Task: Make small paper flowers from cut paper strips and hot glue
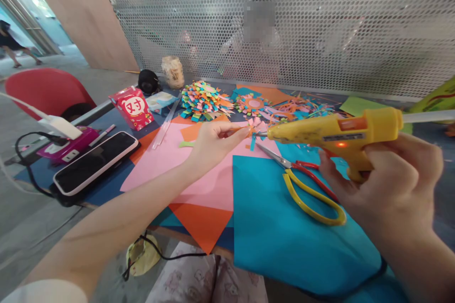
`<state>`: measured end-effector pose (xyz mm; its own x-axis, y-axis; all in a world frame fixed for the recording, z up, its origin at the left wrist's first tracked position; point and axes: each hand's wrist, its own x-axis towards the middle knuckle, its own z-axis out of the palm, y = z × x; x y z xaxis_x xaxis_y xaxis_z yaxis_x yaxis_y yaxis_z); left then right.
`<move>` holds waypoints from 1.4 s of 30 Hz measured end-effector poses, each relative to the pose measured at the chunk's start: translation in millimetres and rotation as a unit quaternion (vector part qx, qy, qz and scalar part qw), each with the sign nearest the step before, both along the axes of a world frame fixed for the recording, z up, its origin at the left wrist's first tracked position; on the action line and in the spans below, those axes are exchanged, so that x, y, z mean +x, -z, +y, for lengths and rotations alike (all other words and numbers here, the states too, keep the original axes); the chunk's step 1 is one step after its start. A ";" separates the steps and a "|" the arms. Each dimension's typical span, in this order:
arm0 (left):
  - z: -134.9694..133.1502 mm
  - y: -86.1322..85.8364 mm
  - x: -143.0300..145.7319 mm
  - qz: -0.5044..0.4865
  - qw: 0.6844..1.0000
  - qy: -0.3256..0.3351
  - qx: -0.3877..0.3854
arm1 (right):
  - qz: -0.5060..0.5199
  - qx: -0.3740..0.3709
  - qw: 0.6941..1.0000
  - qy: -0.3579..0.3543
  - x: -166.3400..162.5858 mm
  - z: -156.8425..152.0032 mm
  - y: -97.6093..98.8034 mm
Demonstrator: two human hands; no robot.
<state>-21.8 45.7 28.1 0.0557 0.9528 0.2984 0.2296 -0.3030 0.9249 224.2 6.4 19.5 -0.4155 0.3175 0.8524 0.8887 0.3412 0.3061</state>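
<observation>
My right hand [386, 184] is closed round the grip of a yellow glue gun [334, 135], whose light glows orange and whose nozzle points left. The nozzle tip meets a small fringed paper flower [254, 127], orange and pink, that my left hand [213, 142] pinches by its end above the pink paper sheet [199, 170]. Yellow-and-red-handled scissors [305, 184] lie open on the blue paper sheet [284, 232] just below the gun.
A pile of coloured fringed paper flowers [202, 100] and paper scraps [295, 106] lie at the back. A phone [94, 161], a red box [132, 106] and a pink charger [67, 147] sit left. An orange sheet [199, 225] overhangs the edge. A person sits behind the perforated screen [320, 23].
</observation>
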 end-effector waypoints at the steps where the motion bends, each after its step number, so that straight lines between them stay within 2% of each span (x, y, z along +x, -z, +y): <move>1: 0.1 -0.4 0.1 -0.005 1.000 -0.002 0.000 | -0.009 0.003 1.000 0.001 -0.3 -0.4 0.1; 7: 3.2 -5.7 -2.3 -0.041 0.999 -0.010 -0.022 | -0.037 0.024 0.999 0.001 -3.3 0.9 -3.0; 9: 4.8 -6.8 -3.5 -0.070 0.997 -0.004 -0.029 | -0.039 0.010 0.999 0.020 -1.0 4.9 -2.8; 11: 6.1 -6.2 -4.0 -0.103 0.994 0.007 -0.040 | -0.016 -0.047 0.997 0.063 3.4 11.7 -1.5; 12: 6.6 -5.3 -3.9 -0.118 0.992 0.014 -0.049 | 0.007 -0.103 0.990 0.097 6.2 16.0 -0.4; 13: 6.9 -3.9 -3.6 -0.129 0.990 0.025 -0.060 | 0.036 -0.165 0.976 0.135 9.3 20.8 1.2; 15: 7.1 -0.2 -2.4 -0.143 0.985 0.053 -0.078 | 0.094 -0.295 0.927 0.210 15.9 30.6 5.7; 16: 6.9 1.8 -1.6 -0.145 0.983 0.072 -0.085 | 0.104 -0.327 0.911 0.227 19.1 34.9 8.4; 19: 4.8 6.0 1.2 -0.141 0.977 0.126 -0.095 | 0.111 -0.360 0.891 0.254 25.6 41.6 14.6; 22: 0.0 6.5 4.8 -0.160 0.965 0.163 -0.132 | 0.111 -0.331 0.899 0.263 20.0 36.4 10.7; 24: -4.7 5.6 8.1 -0.194 0.944 0.190 -0.188 | 0.102 -0.290 0.930 0.199 8.1 28.2 3.3; 25: -7.3 5.3 10.1 -0.214 0.930 0.202 -0.221 | 0.091 -0.280 0.946 0.139 0.6 23.6 -0.4; 26: -9.9 5.1 12.3 -0.232 0.915 0.212 -0.254 | 0.097 -0.257 0.961 0.016 -7.0 19.0 -3.6; 27: -12.5 5.2 14.7 -0.245 0.901 0.219 -0.284 | 0.104 -0.247 0.959 -0.089 -14.4 14.7 -5.8; 29: -16.8 6.2 19.2 -0.251 0.881 0.227 -0.330 | 0.122 -0.245 0.938 -0.212 -25.8 7.8 -7.2; 31: -19.5 7.9 22.0 -0.238 0.873 0.242 -0.351 | 0.144 -0.263 0.916 -0.266 -31.2 3.9 -5.1; 34: -19.7 9.7 20.4 -0.205 0.861 0.291 -0.363 | 0.207 -0.284 0.891 -0.288 -29.7 2.3 0.7; 35: -18.9 9.7 18.3 -0.192 0.863 0.305 -0.354 | 0.237 -0.291 0.884 -0.280 -28.0 2.2 2.5; 36: -17.9 9.3 15.6 -0.181 0.878 0.302 -0.324 | 0.266 -0.300 0.876 -0.269 -26.4 2.0 3.9; 37: -16.9 8.5 12.8 -0.175 0.907 0.276 -0.265 | 0.292 -0.311 0.867 -0.257 -25.1 1.7 5.0; 39: -15.4 5.8 7.7 -0.167 0.968 0.173 -0.067 | 0.328 -0.336 0.847 -0.249 -23.9 0.1 5.7; 40: -15.2 4.3 5.9 -0.164 0.978 0.115 0.053 | 0.337 -0.348 0.838 -0.252 -24.1 -1.2 5.6; 42: -16.2 1.5 4.1 -0.137 0.953 0.050 0.266 | 0.341 -0.363 0.827 -0.261 -25.5 -4.2 4.7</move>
<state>-17.7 29.5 26.5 -0.0119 0.6561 0.7546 -0.0529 -0.7540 0.6548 198.7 2.2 14.8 -0.1587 0.7769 0.6093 0.4433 0.6075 -0.6591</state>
